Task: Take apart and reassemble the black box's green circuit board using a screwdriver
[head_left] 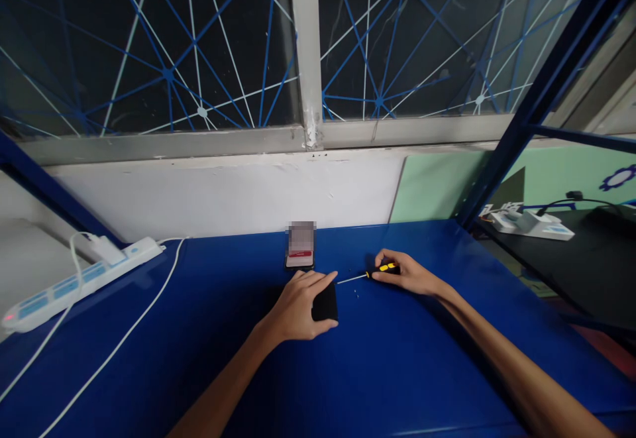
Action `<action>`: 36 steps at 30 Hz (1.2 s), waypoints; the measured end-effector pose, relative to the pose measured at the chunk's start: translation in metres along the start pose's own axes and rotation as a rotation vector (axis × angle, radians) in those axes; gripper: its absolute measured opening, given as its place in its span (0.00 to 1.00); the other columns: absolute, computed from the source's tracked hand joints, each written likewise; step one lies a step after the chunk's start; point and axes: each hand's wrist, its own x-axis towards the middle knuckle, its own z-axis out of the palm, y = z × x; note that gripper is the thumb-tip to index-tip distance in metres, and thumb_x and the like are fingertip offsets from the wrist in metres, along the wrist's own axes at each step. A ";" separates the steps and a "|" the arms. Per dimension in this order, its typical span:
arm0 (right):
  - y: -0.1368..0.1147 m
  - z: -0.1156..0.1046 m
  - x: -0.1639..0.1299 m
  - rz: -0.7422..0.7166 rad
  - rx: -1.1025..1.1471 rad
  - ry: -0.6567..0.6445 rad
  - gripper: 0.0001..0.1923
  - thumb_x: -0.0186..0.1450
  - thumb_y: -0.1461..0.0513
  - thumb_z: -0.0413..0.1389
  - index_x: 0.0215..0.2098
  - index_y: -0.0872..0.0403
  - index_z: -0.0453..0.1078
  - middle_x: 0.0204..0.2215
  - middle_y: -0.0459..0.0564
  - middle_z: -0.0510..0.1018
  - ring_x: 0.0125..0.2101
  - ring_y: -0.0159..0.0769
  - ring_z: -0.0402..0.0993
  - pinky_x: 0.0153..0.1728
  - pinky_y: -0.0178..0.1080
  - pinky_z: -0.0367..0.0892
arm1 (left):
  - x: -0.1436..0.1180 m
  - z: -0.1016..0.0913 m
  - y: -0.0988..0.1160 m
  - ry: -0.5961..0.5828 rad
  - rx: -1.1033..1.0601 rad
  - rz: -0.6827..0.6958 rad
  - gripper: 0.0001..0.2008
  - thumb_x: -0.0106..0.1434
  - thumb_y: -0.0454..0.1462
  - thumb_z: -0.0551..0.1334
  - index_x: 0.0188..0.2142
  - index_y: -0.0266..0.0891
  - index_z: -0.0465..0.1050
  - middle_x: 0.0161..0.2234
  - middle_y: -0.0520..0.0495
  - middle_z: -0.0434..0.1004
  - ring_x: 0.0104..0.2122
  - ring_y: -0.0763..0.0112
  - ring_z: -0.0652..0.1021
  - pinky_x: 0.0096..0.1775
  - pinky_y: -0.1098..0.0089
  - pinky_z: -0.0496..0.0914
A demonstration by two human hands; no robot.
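Head view: the left hand (298,305) lies over a small black flat object (325,302) on the blue table (397,372). The fingers are bent around its left edge and top, so the hand is grasping it and pressing it down on the table. What the object is exactly, I cannot tell; no label shows on it.

The right hand (405,272) is just to the right of the left hand, a bit further from the person. It is closed around a small screwdriver (368,274) w/ black and yellow handle. The thin metal shaft points left, toward the black object, and its tip ends just beside the left fingertips, near the object's upper right corner. If the tip touches the object, I cannot tell. Some tiny pale specks (356,293) lie on the table below the shaft, between the two hands; too small to say what they are.

Just beyond the left hand, against the white wall, stands a small dark device (300,246); its front is blurred, only a red strip shows, no writing can be read.

Far left of the left hand lies a white power strip (74,282) w/ blue sockets, a white plug in it, and white cables (124,342) run over the table. No brand is readable.

Far right of the right hand, on another black desk (586,259), are white devices (527,220) and a black cable; labels not readable.
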 end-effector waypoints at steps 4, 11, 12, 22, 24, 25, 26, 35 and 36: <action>0.003 0.002 -0.001 0.026 0.071 -0.020 0.18 0.59 0.49 0.61 0.35 0.53 0.65 0.26 0.43 0.69 0.23 0.29 0.61 0.24 0.32 0.58 | 0.000 0.002 -0.002 0.012 0.001 -0.004 0.43 0.51 0.46 0.70 0.64 0.44 0.56 0.53 0.41 0.72 0.50 0.51 0.72 0.53 0.49 0.62; 0.002 0.003 0.000 0.073 0.070 -0.046 0.22 0.62 0.45 0.56 0.32 0.55 0.74 0.20 0.43 0.68 0.18 0.27 0.58 0.19 0.32 0.52 | 0.000 0.002 -0.001 0.005 -0.002 -0.023 0.43 0.51 0.46 0.70 0.64 0.44 0.57 0.53 0.41 0.72 0.50 0.51 0.72 0.53 0.50 0.63; 0.001 0.004 0.001 0.072 0.055 -0.043 0.23 0.63 0.44 0.54 0.31 0.56 0.74 0.19 0.43 0.67 0.18 0.27 0.57 0.19 0.32 0.52 | 0.000 0.002 -0.001 0.005 -0.003 -0.021 0.43 0.51 0.46 0.70 0.64 0.44 0.57 0.53 0.41 0.72 0.50 0.51 0.72 0.53 0.50 0.63; 0.001 0.007 0.000 0.015 0.139 -0.057 0.18 0.56 0.50 0.64 0.32 0.54 0.66 0.24 0.43 0.69 0.24 0.28 0.62 0.25 0.32 0.58 | 0.002 0.000 0.001 -0.006 -0.002 -0.023 0.42 0.50 0.45 0.71 0.63 0.43 0.59 0.52 0.41 0.73 0.49 0.51 0.73 0.52 0.50 0.64; -0.001 0.006 -0.001 0.053 0.157 -0.080 0.18 0.58 0.49 0.62 0.30 0.55 0.67 0.22 0.42 0.68 0.21 0.27 0.59 0.23 0.32 0.56 | 0.002 -0.001 0.001 -0.003 -0.003 -0.022 0.42 0.50 0.45 0.71 0.63 0.43 0.59 0.52 0.41 0.73 0.49 0.52 0.73 0.51 0.50 0.65; -0.002 0.006 -0.001 0.074 0.152 -0.085 0.18 0.59 0.48 0.61 0.29 0.55 0.69 0.21 0.42 0.68 0.19 0.27 0.59 0.21 0.32 0.55 | 0.002 0.000 0.001 -0.003 -0.004 -0.019 0.42 0.50 0.45 0.70 0.63 0.43 0.59 0.52 0.41 0.73 0.49 0.52 0.73 0.51 0.50 0.65; -0.004 0.005 -0.001 0.090 0.138 -0.087 0.19 0.60 0.48 0.60 0.29 0.56 0.70 0.20 0.43 0.68 0.19 0.27 0.58 0.20 0.32 0.54 | 0.002 0.000 0.001 -0.001 -0.004 -0.017 0.42 0.51 0.45 0.70 0.63 0.44 0.59 0.52 0.41 0.73 0.49 0.52 0.73 0.51 0.50 0.64; -0.003 0.011 0.000 0.037 0.054 -0.055 0.20 0.62 0.47 0.57 0.29 0.56 0.72 0.22 0.44 0.70 0.21 0.28 0.61 0.23 0.32 0.57 | 0.001 0.000 0.000 -0.007 0.003 -0.015 0.42 0.51 0.45 0.70 0.63 0.42 0.59 0.52 0.40 0.72 0.50 0.52 0.72 0.52 0.50 0.63; -0.002 0.011 0.000 0.016 0.060 -0.056 0.19 0.60 0.48 0.60 0.31 0.56 0.71 0.24 0.45 0.71 0.23 0.29 0.63 0.25 0.32 0.59 | 0.001 0.000 0.001 -0.005 0.002 -0.014 0.42 0.51 0.45 0.70 0.63 0.42 0.59 0.52 0.41 0.73 0.50 0.52 0.72 0.52 0.51 0.64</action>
